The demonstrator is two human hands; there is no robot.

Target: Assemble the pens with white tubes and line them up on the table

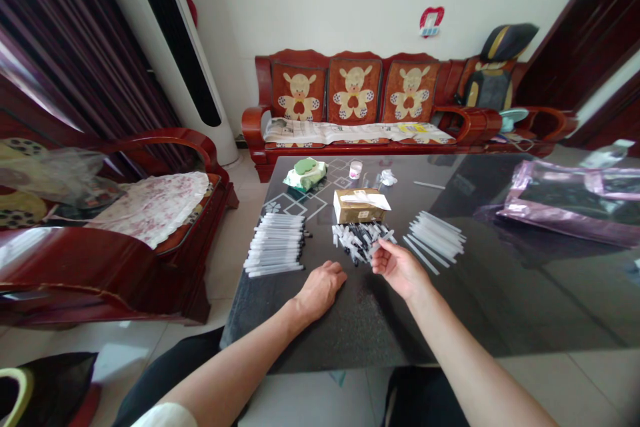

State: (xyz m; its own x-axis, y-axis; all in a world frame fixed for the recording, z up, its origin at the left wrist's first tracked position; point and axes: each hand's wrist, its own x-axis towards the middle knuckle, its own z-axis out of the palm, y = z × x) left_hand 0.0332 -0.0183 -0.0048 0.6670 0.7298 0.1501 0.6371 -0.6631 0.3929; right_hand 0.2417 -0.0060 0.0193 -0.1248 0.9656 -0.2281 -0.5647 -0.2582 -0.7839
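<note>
Pens [275,245] lie in a row on the surface [340,340]. Beside them the left hand [323,285] rests curled, its grip hidden. At the pile [353,238], the right hand [400,269] seems to pinch a pale piece [374,250]; a light fingertip hold should suit. Tubes [436,237] lie rightmost.

Green wipes packet [306,175], purple curtain [107,47], red wooden sofa [320,155]

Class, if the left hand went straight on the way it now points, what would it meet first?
The left hand would probably meet the heap of black and whitish pen parts first, though depth is unclear.
</note>
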